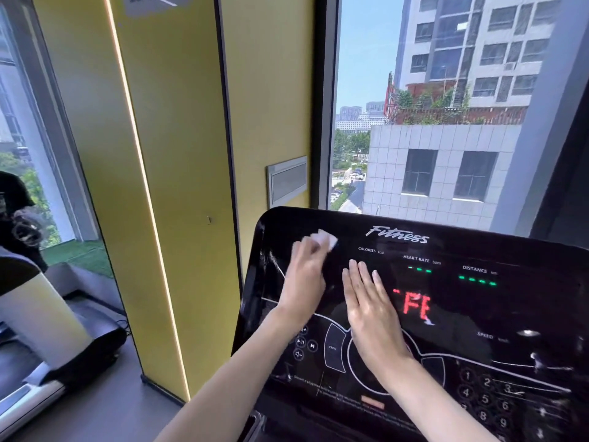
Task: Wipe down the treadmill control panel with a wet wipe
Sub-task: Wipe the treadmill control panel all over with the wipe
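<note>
Observed from left to right, all positions taken from the control panel (pixel 478 317).

Far left of the panel: part of another person (pixel 17 215) in dark clothing, beside a neighbouring machine (pixel 79 349). Little else of them is in view.

Left of the panel: a yellow pillar (pixel 178 186) with a lit vertical strip down its edge. A grey vent plate (pixel 287 181) sits on the yellow wall just above the panel's upper left corner.

Upper left area of the panel: the left hand (pixel 302 282) holds the wet wipe (pixel 327 240), a small white wad, against the glossy black surface. Its fingers lie close together and are folded over the wipe. The hand is blurred, so the thumb's position cannot be told.

Centre-left of the panel: the right hand (pixel 373 317) lies palm down on the surface, fingers straight and pressed together, holding nothing. It is just beside the left hand and not touching it.

Immediately right of that hand: a red display (pixel 416 306) is lit, with green indicator dashes above it under the headings HEART RATE and DISTANCE.

Lower right of the panel: a number keypad (pixel 486 398).

Behind and above the panel: a window (pixel 366 90) facing pale tiled buildings.
</note>
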The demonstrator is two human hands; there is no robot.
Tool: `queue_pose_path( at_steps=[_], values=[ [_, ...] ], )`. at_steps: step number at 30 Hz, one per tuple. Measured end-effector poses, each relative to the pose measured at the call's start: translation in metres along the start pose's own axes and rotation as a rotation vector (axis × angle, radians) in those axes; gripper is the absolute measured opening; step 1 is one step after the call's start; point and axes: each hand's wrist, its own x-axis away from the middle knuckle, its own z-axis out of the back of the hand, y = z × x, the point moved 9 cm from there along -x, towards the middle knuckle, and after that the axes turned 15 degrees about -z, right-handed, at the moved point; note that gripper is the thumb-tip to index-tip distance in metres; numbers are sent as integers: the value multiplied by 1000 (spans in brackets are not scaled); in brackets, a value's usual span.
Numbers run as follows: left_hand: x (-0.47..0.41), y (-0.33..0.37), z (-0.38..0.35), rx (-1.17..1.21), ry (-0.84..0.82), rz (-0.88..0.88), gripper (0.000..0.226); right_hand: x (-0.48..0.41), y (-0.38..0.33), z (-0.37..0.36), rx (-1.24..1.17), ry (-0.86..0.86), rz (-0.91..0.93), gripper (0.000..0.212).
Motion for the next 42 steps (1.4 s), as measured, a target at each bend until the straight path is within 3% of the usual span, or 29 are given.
queue_pose_path(
  at_steps=[2, 3, 6, 7, 11, 12, 15, 16, 17, 20, 21, 22, 25, 26, 29, 31, 35, 36, 40, 41, 42],
  values=[
    [2, 21, -4, -36, -111, -308, 63, 0, 2, 0, 14, -13, 4, 81],
    [2, 6, -1, -48, -110, -292, 67, 0, 2, 1, 7, -5, 6, 79],
    [14, -60, 20, -10, 126, 243, 66, 1, 2, 2, -22, 33, 5, 72],
    [14, -55, 19, -14, 131, 291, 64, 1, 1, 2, -18, 34, 8, 72],
    [7, 9, -4, -45, -106, -230, 75, 2, 1, -1, 26, 16, 30, 73],
    [6, 0, -2, -21, -110, -238, 74, 1, 1, -1, 31, 20, 37, 73],
    [14, -56, 15, 65, 99, 219, 61, 1, 0, -2, 59, 30, 63, 71],
    [15, -54, 16, 63, 115, 289, 60, 2, -1, -3, 86, 24, 69, 71],
    [10, -38, 12, 27, 81, 237, 62, 2, -1, -3, 113, 11, 74, 73],
    [5, 10, -5, 18, -89, -174, 73, 1, -1, -4, 167, -2, 83, 76],
    [4, 5, -4, 34, -103, -198, 73, 0, -2, -3, 166, 7, 87, 76],
    [3, -10, 0, 57, -64, -114, 70, 0, -2, -1, 153, 14, 86, 74],
    [9, -42, 12, 101, 164, 365, 60, 1, -5, 3, 176, -12, 99, 70],
    [5, -25, 9, 82, 155, 373, 61, 0, -6, 5, 195, -7, 111, 68],
    [-9, 39, -8, 41, -7, 38, 62, 2, 4, 11, 146, 32, 127, 58],
    [-10, 30, -6, 12, -53, -63, 66, 11, 23, 21, 93, 72, 87, 62],
    [14, -42, 11, 83, 148, 504, 66, 32, 68, 37, -29, 128, -53, 65],
    [8, -26, 10, 18, 116, 455, 66, 33, 76, 38, -42, 125, -92, 66],
    [-7, 55, -14, -122, -156, -204, 76, 35, 95, 38, -47, 55, -172, 80],
    [-6, 44, -14, -114, -183, -186, 77, 36, 99, 39, -43, 45, -184, 80],
    [-5, 23, -8, -82, -133, -52, 78, 37, 104, 40, -39, 38, -202, 81]
  ],
)
